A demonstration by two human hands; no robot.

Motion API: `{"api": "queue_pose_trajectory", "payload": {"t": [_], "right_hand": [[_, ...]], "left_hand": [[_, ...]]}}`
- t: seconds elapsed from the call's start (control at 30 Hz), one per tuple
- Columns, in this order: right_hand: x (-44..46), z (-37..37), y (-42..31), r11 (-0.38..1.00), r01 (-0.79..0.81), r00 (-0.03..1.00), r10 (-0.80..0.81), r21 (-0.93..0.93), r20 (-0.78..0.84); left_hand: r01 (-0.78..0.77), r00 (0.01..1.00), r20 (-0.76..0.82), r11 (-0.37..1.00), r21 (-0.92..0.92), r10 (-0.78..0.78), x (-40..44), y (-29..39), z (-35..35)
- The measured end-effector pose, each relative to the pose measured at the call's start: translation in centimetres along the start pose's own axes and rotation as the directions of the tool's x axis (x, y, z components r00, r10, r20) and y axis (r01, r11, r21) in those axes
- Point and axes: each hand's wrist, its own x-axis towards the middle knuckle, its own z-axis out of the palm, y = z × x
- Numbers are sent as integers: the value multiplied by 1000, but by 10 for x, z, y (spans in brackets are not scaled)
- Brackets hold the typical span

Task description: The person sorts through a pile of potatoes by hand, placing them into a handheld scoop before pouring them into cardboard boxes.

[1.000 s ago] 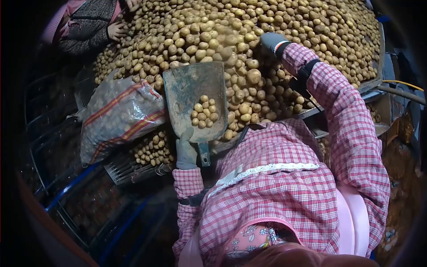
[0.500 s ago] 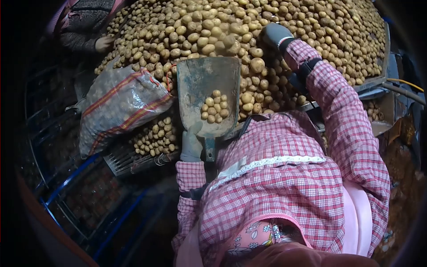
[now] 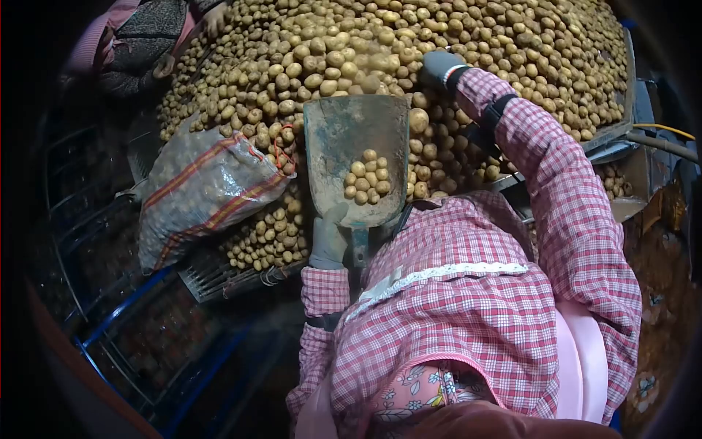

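My left hand [image 3: 329, 240], in a grey glove, grips the rear left edge of a worn green scoop [image 3: 356, 128] beside its short handle, with the thumb over the rim. A small cluster of little potatoes [image 3: 367, 178] lies in the lower right of the scoop's pan. My right hand [image 3: 442, 67], also gloved, reaches out over the large potato pile [image 3: 336, 44] and touches potatoes there. Its fingers point down and away, so their closure is hidden.
A filled mesh sack [image 3: 208, 194] with red and yellow stripes leans left of the scoop. Below it, more small potatoes [image 3: 272, 238] lie by a slatted metal rack [image 3: 201, 282]. Another person's sleeve [image 3: 150, 33] shows at the upper left. A metal edge [image 3: 610, 135] borders the pile at right.
The scoop and my left hand have shifted slightly right in view. My right hand has moved a little left and up over the pile. The other person's hand has moved up and right.
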Motion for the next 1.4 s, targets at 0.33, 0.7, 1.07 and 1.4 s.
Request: {"api": "queue_pose_trajectory", "payload": {"t": [0.33,0.7,1.07,1.4], "right_hand": [[-24,-5,63,917,-17,994,-27,398,106],[-39,-12,-8,995,-50,997,45,85,54],[-60,-58,72,992,-85,996,87,89,-21],[-191,-40,10,350,-40,959,-251,936,135]], "left_hand": [[33,999,2,999,36,-33,12,-4,-10],[8,1000,-6,990,141,-7,14,4,8],[5,996,86,999,42,-8,-1,25,24],[-195,955,274,931,309,110,35,16,66]]}}
